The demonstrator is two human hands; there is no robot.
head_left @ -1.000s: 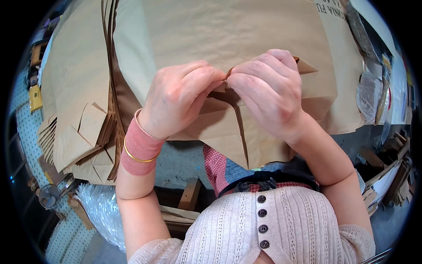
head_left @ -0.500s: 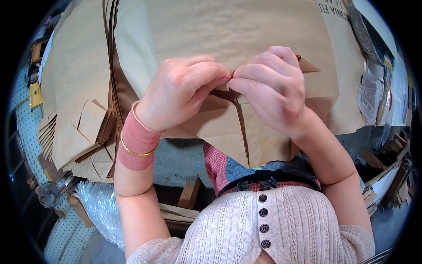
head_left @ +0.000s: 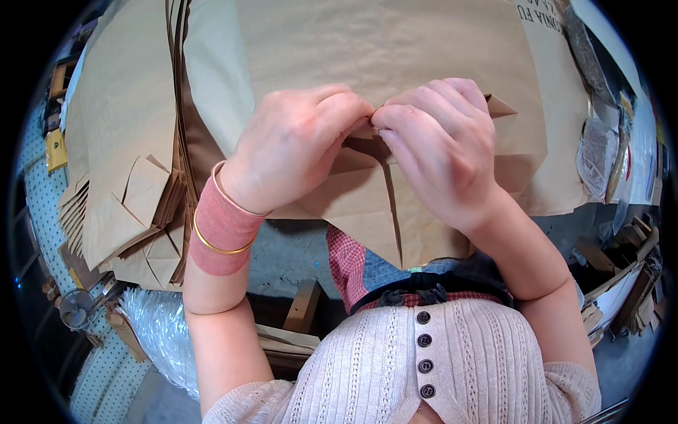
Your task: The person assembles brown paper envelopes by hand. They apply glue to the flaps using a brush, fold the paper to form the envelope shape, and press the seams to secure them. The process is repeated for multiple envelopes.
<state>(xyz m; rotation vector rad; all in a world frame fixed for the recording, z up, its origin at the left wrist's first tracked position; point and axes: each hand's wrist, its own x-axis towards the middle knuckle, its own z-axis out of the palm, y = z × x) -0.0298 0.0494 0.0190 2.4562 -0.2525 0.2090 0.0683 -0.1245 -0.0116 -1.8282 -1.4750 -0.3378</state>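
Note:
A large brown paper bag (head_left: 395, 42) lies before me, its folded end toward my body. My left hand (head_left: 300, 145), with a pink wristband and a gold bangle at the wrist, pinches a bit of the paper at the bag's folded end. Right beside it, my right hand (head_left: 445, 145) is closed on the same spot, the fingertips of both hands nearly touching. Below them, a dark slit (head_left: 390, 198) runs down the folded flap toward my lap. What exactly lies between the fingertips is hidden by the fingers.
At left stands a thick stack of folded brown paper bags (head_left: 131, 92). Below it hangs a bundle of clear plastic strips (head_left: 159, 339), with a small fan (head_left: 76, 309) beside it. Clear plastic packets (head_left: 597, 152) lie at the right edge. A wooden piece (head_left: 302, 307) shows under the table.
Both hands have shifted slightly, the right one turning a little with its knuckles further right. The grip at the bag's fold stays, and the paper moved marginally.

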